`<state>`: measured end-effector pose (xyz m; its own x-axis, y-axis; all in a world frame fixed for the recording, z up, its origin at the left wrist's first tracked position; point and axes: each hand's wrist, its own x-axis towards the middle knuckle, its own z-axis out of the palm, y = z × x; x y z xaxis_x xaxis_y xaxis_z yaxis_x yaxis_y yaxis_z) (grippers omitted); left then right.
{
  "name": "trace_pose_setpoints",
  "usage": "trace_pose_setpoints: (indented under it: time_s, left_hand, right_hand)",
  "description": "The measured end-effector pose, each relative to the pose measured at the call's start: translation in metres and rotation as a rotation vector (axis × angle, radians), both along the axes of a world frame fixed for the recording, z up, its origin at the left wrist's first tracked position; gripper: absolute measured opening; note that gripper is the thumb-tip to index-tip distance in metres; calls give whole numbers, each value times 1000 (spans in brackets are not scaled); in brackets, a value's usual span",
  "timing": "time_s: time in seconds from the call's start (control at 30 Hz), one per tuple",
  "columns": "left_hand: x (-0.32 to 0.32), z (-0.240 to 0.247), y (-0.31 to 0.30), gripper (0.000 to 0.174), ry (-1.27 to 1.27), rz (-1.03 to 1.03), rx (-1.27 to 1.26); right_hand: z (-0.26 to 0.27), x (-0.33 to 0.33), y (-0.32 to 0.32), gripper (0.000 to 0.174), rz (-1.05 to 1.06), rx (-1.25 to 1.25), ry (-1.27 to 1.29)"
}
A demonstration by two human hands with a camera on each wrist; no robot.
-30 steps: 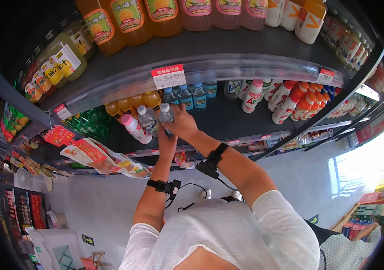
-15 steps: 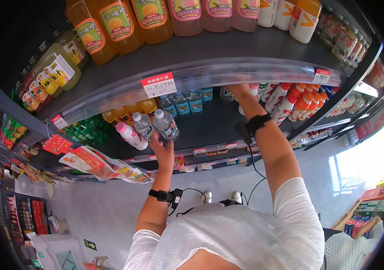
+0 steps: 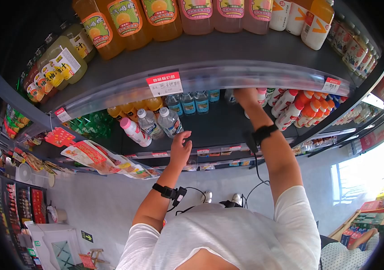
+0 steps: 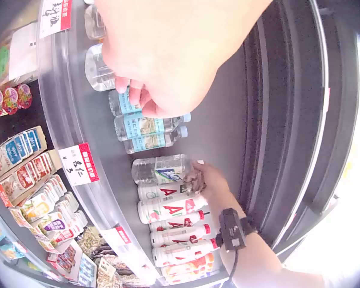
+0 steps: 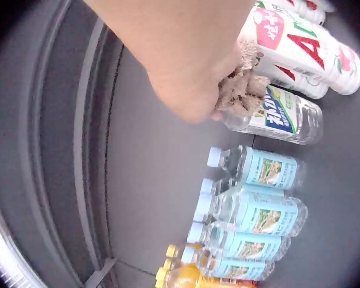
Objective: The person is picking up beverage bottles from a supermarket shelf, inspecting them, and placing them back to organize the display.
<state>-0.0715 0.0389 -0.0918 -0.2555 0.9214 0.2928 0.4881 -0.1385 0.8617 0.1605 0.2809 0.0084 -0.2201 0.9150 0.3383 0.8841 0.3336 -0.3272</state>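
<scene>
My right hand (image 3: 247, 97) reaches under the upper shelf board and grips the neck end of a clear bottle (image 5: 311, 123) with a blue-and-green label. It stands between white bottles with a red letter A (image 5: 309, 51) and a group of small blue-labelled water bottles (image 5: 267, 216). My left hand (image 3: 181, 147) hovers at the shelf's front edge with loosely bent fingers, holding nothing. Just beyond its fingertips stands a clear bottle (image 3: 169, 121), beside another clear bottle (image 3: 150, 123) and a pink-capped white bottle (image 3: 136, 132).
The upper shelf board (image 3: 228, 47) with its price-tag rail (image 3: 246, 74) overhangs both hands. Orange-capped bottles (image 3: 311, 108) stand at right, green bottles (image 3: 91, 126) at left. Hanging leaflets (image 3: 106, 157) jut from the left front edge. A person in a dotted garment (image 3: 349, 254) is at lower right.
Both hands were at the left clear bottle. The right hand left it, moved right and took hold of the bottle farther back. The left hand let go and drew slightly away to the right.
</scene>
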Motion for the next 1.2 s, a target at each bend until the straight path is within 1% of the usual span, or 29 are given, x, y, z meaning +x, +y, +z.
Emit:
trace_pose_setpoints:
  time_s: [0.07, 0.13, 0.17, 0.27, 0.33, 0.47, 0.57, 0.6, 0.67, 0.7, 0.8, 0.9, 1.0, 1.07, 1.1, 1.13, 1.2]
  left_hand:
    - [1, 0, 5, 42, -14, -17, -34]
    - [-7, -5, 9, 47, -48, -33, -80]
    - [-10, -5, 12, 49, -58, -46, -90]
    - [-20, -9, 13, 56, -77, -93, -116]
    - [-22, -12, 13, 55, -96, -82, -106]
    - [-28, -15, 8, 56, -96, -38, -105]
    - [-35, -18, 6, 58, -131, -26, -134]
    - [-35, -15, 5, 57, -140, -21, -137]
    - [-34, -12, 3, 58, -127, -16, -147]
    - [-33, -9, 2, 58, -121, -14, -152]
    - [-29, -13, 5, 54, -128, -25, -134]
    - [-18, -13, 8, 42, -232, -37, -76]
    - [-9, -19, 16, 29, -195, 100, -3]
    - [6, -15, 19, 25, -140, 86, 15]
    - [15, -13, 19, 23, -114, 80, 24]
    - [26, -11, 23, 24, -104, 41, 23]
    - [49, -5, 34, 25, -184, -81, -23]
  right_hand:
    - [8, -10, -38, 39, -14, -54, -26]
    - [16, -20, -75, 41, 95, 38, 71]
    - [19, -28, -86, 42, 150, 93, 122]
    - [7, -54, -106, 43, 270, 29, 137]
    - [8, -76, -121, 42, 308, -20, 158]
    - [2, -118, -127, 42, 356, -33, 201]
    - [6, -136, -130, 40, 390, -55, 209]
    - [6, -141, -132, 40, 380, -15, 235]
    - [5, -144, -132, 43, 392, -43, 230]
    - [6, -142, -132, 45, 398, -56, 227]
    - [0, -130, -134, 46, 412, 50, 339]
    - [5, -90, -138, 41, 391, -134, 452]
    - [-2, -42, -138, 37, 316, -192, 585]
    - [-26, -10, -134, 36, 242, -303, 720]
    - [-26, 4, -136, 35, 206, -359, 787]
    - [-27, 19, -139, 34, 158, -442, 814]
    - [-25, 47, -149, 34, 62, -603, 869]
